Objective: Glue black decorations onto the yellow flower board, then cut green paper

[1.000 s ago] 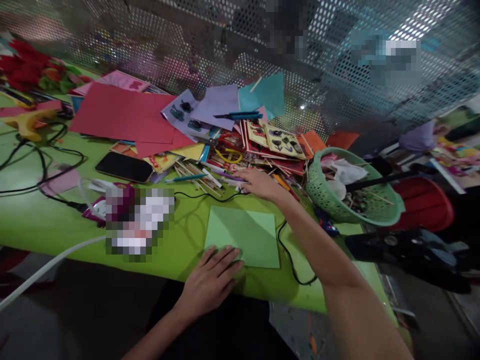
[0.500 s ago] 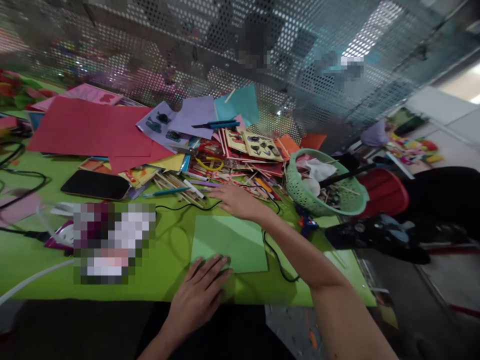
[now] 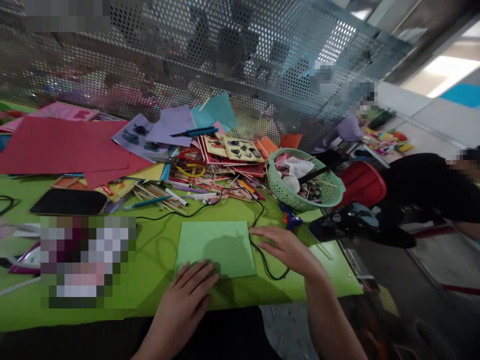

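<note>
A light green sheet of paper (image 3: 215, 245) lies on the green tabletop in front of me. My left hand (image 3: 191, 290) rests flat on its lower left part, fingers stretched out. Over by the sheet's right edge is my right hand (image 3: 288, 252), its fingers extended and nothing held in them. Whether its fingertips touch the paper I cannot tell. A thin black cord (image 3: 267, 270) loops beside the sheet, passing near the right hand. Just beyond that hand lies a small blue glue gun (image 3: 291, 219) with a red trigger.
Red paper sheets (image 3: 67, 147), a box cutter (image 3: 195, 131), thin sticks and pens cover the table's back. A black phone (image 3: 69, 201) lies left. At the back right stands a green basket (image 3: 279, 187). A person in black (image 3: 427, 187) is at the far right.
My right hand has moved back from the pens, towards the right edge of the green sheet. My left hand stays on the paper. The camera view has turned slightly right.
</note>
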`<control>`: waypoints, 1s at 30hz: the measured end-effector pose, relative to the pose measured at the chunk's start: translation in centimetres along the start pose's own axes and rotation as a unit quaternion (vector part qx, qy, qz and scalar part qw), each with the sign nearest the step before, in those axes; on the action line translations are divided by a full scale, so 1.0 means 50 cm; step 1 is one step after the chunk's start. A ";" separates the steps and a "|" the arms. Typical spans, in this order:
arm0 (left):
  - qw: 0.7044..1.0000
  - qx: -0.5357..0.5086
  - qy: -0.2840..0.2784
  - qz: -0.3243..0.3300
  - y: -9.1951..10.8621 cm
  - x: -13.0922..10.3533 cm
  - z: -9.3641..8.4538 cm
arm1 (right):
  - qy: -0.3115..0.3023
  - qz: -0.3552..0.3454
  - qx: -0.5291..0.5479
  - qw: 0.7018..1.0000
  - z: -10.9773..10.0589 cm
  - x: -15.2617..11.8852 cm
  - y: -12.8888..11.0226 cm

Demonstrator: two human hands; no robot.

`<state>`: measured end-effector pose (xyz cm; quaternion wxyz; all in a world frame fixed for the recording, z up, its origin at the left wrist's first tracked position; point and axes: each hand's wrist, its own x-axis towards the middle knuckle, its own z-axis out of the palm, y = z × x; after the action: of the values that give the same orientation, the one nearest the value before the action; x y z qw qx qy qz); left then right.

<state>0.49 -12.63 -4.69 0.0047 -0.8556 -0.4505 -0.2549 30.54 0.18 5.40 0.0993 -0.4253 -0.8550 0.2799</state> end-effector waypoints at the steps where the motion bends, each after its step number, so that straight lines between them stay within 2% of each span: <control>1: 1.000 -0.001 -0.001 0.002 -0.002 0.010 -0.008 | 0.030 0.013 0.016 0.999 0.006 -0.016 0.011; 4: 1.000 -0.006 0.010 -0.006 -0.020 0.070 -0.049 | 0.131 0.045 0.067 0.988 0.032 -0.053 0.041; 7: 0.997 0.013 0.057 -0.049 -0.066 0.185 -0.099 | 0.208 0.046 0.123 0.969 0.060 -0.073 0.063; 9: 0.992 0.025 0.062 -0.106 -0.116 0.286 -0.123 | 0.270 0.037 0.145 0.951 0.078 -0.079 0.076; 11: 0.982 0.056 0.082 -0.162 -0.180 0.392 -0.132 | 0.347 0.024 0.139 0.927 0.096 -0.081 0.088; 13: 0.964 0.098 0.079 -0.233 -0.250 0.488 -0.126 | 0.415 0.009 0.113 0.903 0.112 -0.080 0.101; 14: 0.956 0.119 0.059 -0.262 -0.285 0.528 -0.120 | 0.438 0.001 0.097 0.894 0.119 -0.079 0.107; 16: 0.947 0.130 0.042 -0.290 -0.349 0.590 -0.105 | 0.460 -0.020 0.061 0.886 0.129 -0.080 0.119; 19: 0.934 0.150 0.019 -0.323 -0.423 0.637 -0.088 | 0.458 -0.038 0.015 0.888 0.135 -0.082 0.134; 22: 0.923 0.175 -0.003 -0.342 -0.466 0.652 -0.079 | 0.445 -0.045 -0.012 0.894 0.136 -0.084 0.145; 25: 0.918 0.199 -0.006 -0.343 -0.485 0.657 -0.072 | 0.431 -0.050 -0.027 0.901 0.135 -0.082 0.150; 30: 0.921 0.213 -0.008 -0.326 -0.495 0.661 -0.065 | 0.430 -0.036 -0.023 0.902 0.127 -0.079 0.149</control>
<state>-4.73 26.69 7.19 0.0996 -0.6422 -0.7482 -0.1341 35.41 -1.80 -3.74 0.4573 -0.4757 -0.7499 0.0465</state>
